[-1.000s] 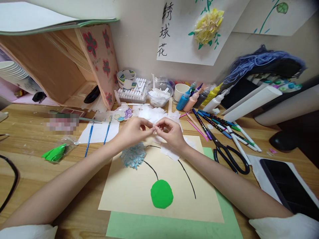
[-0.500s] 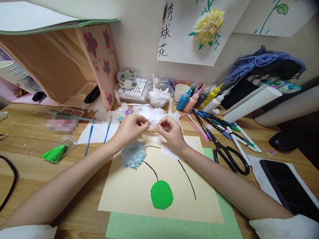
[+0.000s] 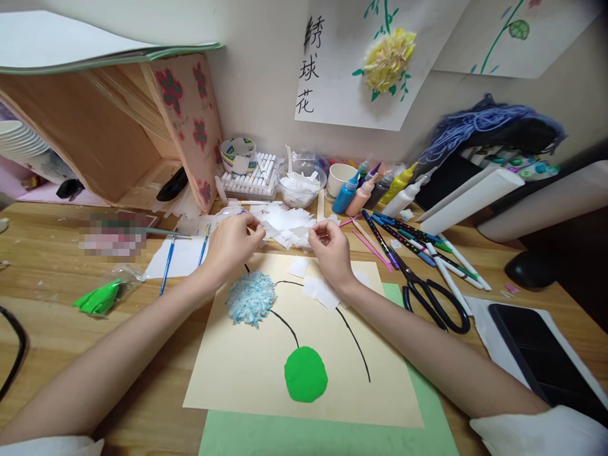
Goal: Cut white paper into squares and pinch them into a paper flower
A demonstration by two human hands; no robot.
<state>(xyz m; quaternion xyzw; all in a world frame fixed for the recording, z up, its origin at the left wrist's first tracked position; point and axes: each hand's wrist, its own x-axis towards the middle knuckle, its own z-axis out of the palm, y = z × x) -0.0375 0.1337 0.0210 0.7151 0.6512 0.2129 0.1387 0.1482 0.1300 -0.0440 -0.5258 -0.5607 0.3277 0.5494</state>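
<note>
My left hand (image 3: 232,244) and my right hand (image 3: 331,248) are both closed in a pinch at the near edge of a pile of white tissue-paper pieces (image 3: 289,225). Each seems to grip a white piece at the pile's edge. Below them lies a cream sheet (image 3: 247,373) with a blue-white tissue flower (image 3: 250,297), black drawn stems and a green clay disc (image 3: 306,373). Loose white paper squares (image 3: 317,289) rest on the sheet under my right wrist.
Black scissors (image 3: 434,296) and several markers (image 3: 408,237) lie to the right. Paint bottles (image 3: 361,190), a cup, a bowl of paper scraps (image 3: 301,185) and a marker box stand at the back. Two brushes (image 3: 168,263) and a green clay bag (image 3: 102,296) lie left. A dark tablet (image 3: 541,354) sits at the right.
My hands, joined together over the sheet a second ago, have parted and moved up to the edge of the white paper pile. The camera tilted slightly.
</note>
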